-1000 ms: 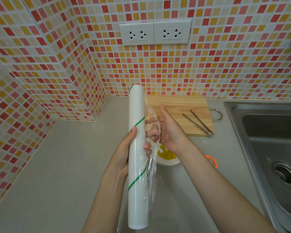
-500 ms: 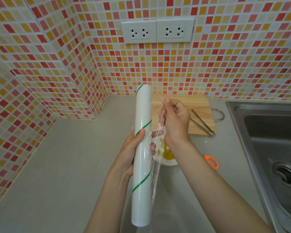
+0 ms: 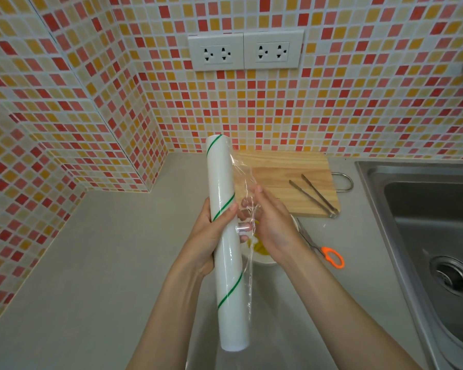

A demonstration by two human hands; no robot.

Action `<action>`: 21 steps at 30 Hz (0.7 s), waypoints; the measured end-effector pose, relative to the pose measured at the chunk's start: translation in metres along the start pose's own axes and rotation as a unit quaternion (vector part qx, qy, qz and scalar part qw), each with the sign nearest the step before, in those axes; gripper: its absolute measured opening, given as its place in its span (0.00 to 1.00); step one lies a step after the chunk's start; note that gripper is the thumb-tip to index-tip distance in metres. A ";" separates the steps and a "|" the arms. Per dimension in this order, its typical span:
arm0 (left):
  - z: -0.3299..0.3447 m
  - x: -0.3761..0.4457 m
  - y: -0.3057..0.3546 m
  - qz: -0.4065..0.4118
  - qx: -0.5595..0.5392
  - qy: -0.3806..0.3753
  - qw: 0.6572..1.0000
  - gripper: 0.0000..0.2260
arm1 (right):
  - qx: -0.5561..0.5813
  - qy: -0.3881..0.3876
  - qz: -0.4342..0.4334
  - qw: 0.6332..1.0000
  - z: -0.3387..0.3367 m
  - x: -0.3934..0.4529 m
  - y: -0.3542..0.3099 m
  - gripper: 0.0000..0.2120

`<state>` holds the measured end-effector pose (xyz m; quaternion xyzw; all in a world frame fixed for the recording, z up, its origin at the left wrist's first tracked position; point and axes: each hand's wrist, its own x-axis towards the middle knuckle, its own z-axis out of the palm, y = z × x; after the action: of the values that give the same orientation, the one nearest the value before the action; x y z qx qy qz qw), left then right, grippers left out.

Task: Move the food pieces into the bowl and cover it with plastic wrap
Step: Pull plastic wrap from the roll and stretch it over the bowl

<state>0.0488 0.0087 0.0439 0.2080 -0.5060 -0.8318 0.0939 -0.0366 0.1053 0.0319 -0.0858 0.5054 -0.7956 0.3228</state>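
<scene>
Since half a second ago the right hand has dropped from the upper part of the roll to its middle, and a wider flap of film now hangs loose. At centre frame the left hand is clamped around the plastic wrap roll, thumb across the front over a green stripe, fingers curled behind. The roll stands nearly upright, its top tilted a little toward the upper left. The right hand sits just beside the roll on its right; its fingers meet the loose film, but whether they pinch it or only press it I cannot tell. Below the hands, mostly hidden, the white bowl rests on the grey counter with yellow food pieces inside. Right of the bowl lie orange-handled scissors. Further up, a wooden cutting board carries metal tongs. A steel sink fills the right edge.
</scene>
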 end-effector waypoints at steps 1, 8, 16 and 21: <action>0.000 0.000 0.000 0.001 0.000 0.000 1.000 0.24 | -0.009 0.003 0.009 1.000 0.000 -0.001 0.003 0.15; 0.000 0.000 -0.001 0.003 0.018 0.012 1.000 0.20 | -0.044 0.123 -0.137 0.982 0.006 -0.009 0.008 0.13; -0.004 0.003 -0.002 0.019 0.065 0.013 0.998 0.17 | -0.129 0.197 -0.186 0.954 0.007 -0.011 0.006 0.13; 0.002 0.004 -0.004 0.010 0.045 0.015 0.999 0.19 | -0.079 0.198 -0.128 0.969 0.001 -0.007 -0.006 0.14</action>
<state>0.0449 0.0105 0.0400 0.2193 -0.5433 -0.8042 0.0999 -0.0336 0.1101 0.0390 -0.0158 0.6057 -0.7888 0.1039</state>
